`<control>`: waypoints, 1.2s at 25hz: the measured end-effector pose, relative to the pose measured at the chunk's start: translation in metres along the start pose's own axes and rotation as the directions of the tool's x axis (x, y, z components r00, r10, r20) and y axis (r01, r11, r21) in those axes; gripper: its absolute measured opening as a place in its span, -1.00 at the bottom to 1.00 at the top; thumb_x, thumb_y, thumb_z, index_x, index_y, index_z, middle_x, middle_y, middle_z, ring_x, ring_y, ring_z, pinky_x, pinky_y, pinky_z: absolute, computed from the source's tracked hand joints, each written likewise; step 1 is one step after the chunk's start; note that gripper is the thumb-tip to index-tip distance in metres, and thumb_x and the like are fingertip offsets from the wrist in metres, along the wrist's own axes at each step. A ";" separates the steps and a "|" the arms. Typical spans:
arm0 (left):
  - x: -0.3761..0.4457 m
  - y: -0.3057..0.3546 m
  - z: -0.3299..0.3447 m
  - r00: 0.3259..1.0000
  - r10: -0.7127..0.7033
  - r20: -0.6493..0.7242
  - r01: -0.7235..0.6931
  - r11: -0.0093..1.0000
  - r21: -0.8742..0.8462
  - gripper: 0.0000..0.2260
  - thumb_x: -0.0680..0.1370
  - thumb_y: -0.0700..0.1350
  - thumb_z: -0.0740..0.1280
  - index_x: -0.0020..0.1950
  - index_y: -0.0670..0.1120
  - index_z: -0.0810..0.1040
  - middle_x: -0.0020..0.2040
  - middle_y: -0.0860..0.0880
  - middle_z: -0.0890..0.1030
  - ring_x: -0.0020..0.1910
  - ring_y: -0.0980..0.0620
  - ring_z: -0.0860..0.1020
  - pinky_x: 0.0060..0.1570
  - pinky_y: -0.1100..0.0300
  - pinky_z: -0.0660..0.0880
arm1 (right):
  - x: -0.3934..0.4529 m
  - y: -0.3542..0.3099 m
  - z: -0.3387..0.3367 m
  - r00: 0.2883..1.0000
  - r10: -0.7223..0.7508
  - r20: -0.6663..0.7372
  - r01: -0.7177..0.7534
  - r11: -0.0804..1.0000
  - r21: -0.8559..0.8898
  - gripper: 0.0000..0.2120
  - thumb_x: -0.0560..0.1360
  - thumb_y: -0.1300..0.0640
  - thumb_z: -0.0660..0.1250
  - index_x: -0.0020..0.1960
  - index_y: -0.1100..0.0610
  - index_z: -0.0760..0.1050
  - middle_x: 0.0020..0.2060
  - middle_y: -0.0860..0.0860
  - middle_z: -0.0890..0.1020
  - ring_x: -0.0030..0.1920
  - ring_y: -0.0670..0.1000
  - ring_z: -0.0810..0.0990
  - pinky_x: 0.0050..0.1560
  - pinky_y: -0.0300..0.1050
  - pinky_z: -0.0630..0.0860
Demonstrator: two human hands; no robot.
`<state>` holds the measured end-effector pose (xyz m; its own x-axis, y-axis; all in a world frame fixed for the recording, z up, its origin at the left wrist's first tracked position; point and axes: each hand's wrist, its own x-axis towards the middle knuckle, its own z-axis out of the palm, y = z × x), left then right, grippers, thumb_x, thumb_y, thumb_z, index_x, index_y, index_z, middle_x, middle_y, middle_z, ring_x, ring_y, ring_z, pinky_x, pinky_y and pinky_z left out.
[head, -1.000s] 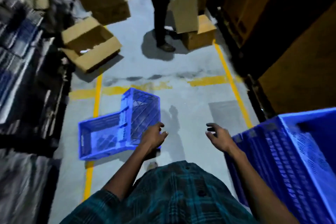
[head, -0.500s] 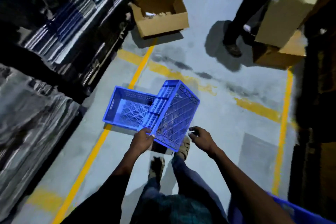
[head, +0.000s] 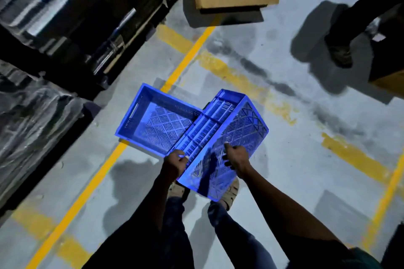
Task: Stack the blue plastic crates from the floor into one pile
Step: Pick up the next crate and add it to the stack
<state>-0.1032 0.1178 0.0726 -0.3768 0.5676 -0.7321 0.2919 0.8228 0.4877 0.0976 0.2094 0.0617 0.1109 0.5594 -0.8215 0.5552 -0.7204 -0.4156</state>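
One tipped crate (head: 240, 129), my left hand (head: 176, 165) curled round its edge, right hand (head: 237, 159) on the mesh, can't tell that grip.

I have one view only, the wide-angle head camera. It faces forward and steeply down onto the grey concrete floor with yellow painted lines (head: 284, 170), with the tipped blue slatted plastic crate (head: 238, 135) close below at mid-frame.

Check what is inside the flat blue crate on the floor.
Inside the flat crate only its own slotted bottom shows, with nothing lying on it. Its right end is covered by the tipped crate that the left hand grips, so that part cannot be seen.
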 end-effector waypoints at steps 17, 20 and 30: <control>0.107 -0.072 0.023 0.997 -0.046 0.054 0.038 0.991 0.130 -0.69 0.56 -0.07 0.37 0.25 -0.18 0.55 0.13 -0.22 0.65 0.19 -0.14 0.59 0.15 0.13 0.44 | 0.128 0.012 0.049 0.996 -0.003 0.089 0.058 0.782 -0.621 -0.46 0.55 -0.25 0.13 -0.04 0.20 0.61 -0.08 0.16 0.67 -0.03 0.19 0.67 0.03 -0.02 0.58; 0.089 -0.064 0.016 0.998 -0.029 0.054 0.024 0.996 0.082 -0.72 0.54 -0.10 0.39 0.20 -0.20 0.58 0.06 -0.20 0.68 0.10 -0.12 0.64 0.08 0.11 0.50 | 0.092 0.064 0.007 1.000 -0.012 0.010 0.016 0.808 -0.590 -0.29 0.44 -0.39 -0.01 -0.28 0.19 0.58 -0.22 0.22 0.70 -0.07 0.23 0.68 0.03 0.03 0.59; -0.026 0.000 -0.006 0.964 -0.022 0.265 0.042 0.996 -0.072 -0.65 0.45 -0.01 0.52 0.14 -0.08 0.51 -0.05 -0.05 0.64 -0.09 0.02 0.62 -0.14 0.28 0.51 | -0.047 0.092 -0.068 0.984 -0.175 0.012 0.160 0.866 -0.474 -0.25 0.58 -0.27 0.02 -0.40 0.25 0.63 -0.44 0.16 0.65 -0.36 0.14 0.63 -0.12 -0.01 0.57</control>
<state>-0.0985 0.1031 0.0948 -0.1366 0.5213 -0.8424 0.2113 0.8461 0.4894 0.1996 0.1443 0.0884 0.0023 0.6722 -0.7404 0.8892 -0.3402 -0.3061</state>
